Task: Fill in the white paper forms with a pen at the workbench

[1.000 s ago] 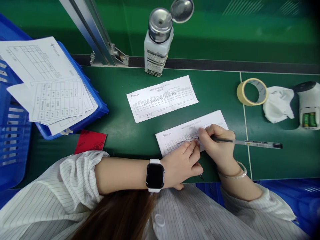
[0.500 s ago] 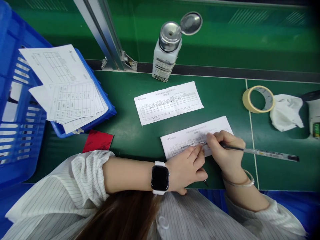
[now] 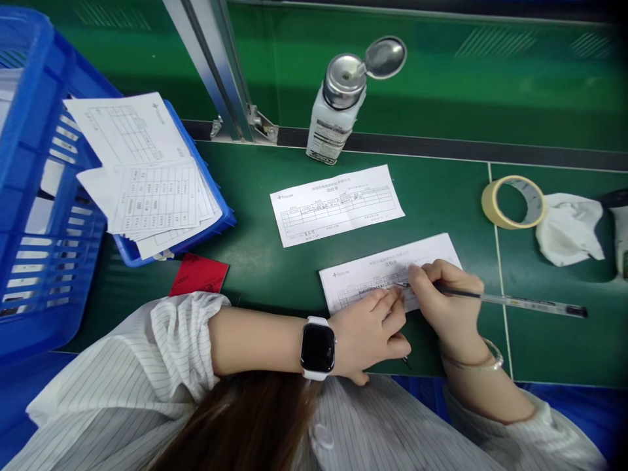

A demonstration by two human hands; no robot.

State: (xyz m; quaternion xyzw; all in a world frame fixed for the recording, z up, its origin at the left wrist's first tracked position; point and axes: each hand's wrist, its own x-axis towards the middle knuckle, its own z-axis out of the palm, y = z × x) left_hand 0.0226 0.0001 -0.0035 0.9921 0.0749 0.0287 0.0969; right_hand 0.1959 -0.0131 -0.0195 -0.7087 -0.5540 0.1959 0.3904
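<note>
My right hand (image 3: 446, 301) is closed around a clear pen (image 3: 530, 304), its tip on a printed form pad (image 3: 343, 281). Handwriting shows in the form's table. My left hand (image 3: 370, 333), below a white-strapped watch, lies over the pad's lower edge with its fingers spread a little. Under that hand's fingers a small dark tip pokes out; what it belongs to is hidden. Another filled-in form (image 3: 338, 206) lies flat just above the pad.
A blue tray (image 3: 216, 219) with stacked papers sits by a blue basket (image 3: 53, 281) at left, near a red card (image 3: 199, 275). A pump bottle (image 3: 333, 118) stands at the back. Tape (image 3: 490, 203) and crumpled tissue (image 3: 569, 229) lie at right.
The view has shifted slightly, so the table items appear a little further right and lower. My right hand still holds the pen on the form, and my left hand still rests there.
</note>
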